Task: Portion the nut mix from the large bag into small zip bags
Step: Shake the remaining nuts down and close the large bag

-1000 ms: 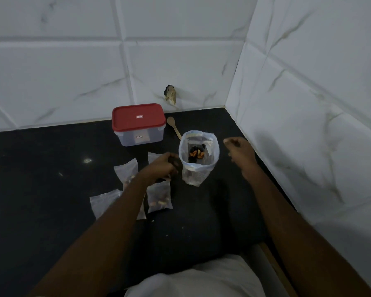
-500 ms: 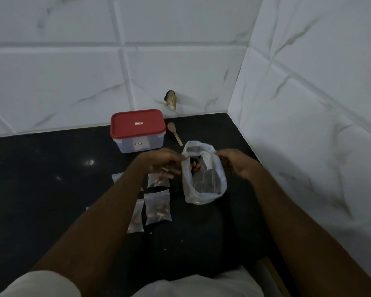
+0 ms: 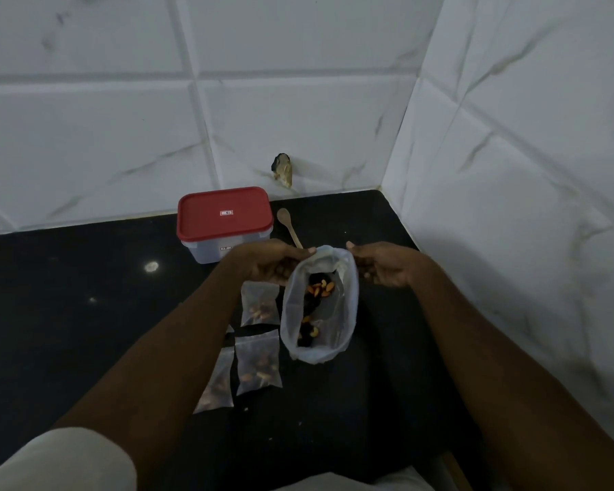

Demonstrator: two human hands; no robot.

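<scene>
The large clear bag [image 3: 337,313] hangs over the black counter with orange and dark nuts inside. My left hand [image 3: 272,265] pinches the left side of its mouth. My right hand [image 3: 381,265] pinches the right side, and the mouth is stretched between them. Three small zip bags with nuts lie left of it: one [image 3: 259,308] just under my left hand, one [image 3: 257,363] nearer me, one [image 3: 217,388] partly hidden by my left forearm.
A clear box with a red lid [image 3: 224,223] stands at the back by the tiled wall. A small wooden spoon [image 3: 289,226] lies right of it. White tiled walls meet in a corner at the right. The black counter [image 3: 68,313] stretches left.
Both hands came together at the large bag's mouth, gripped it and lifted it, so the bag now hangs stretched and tilted toward me. A second ago my right hand was apart from it.
</scene>
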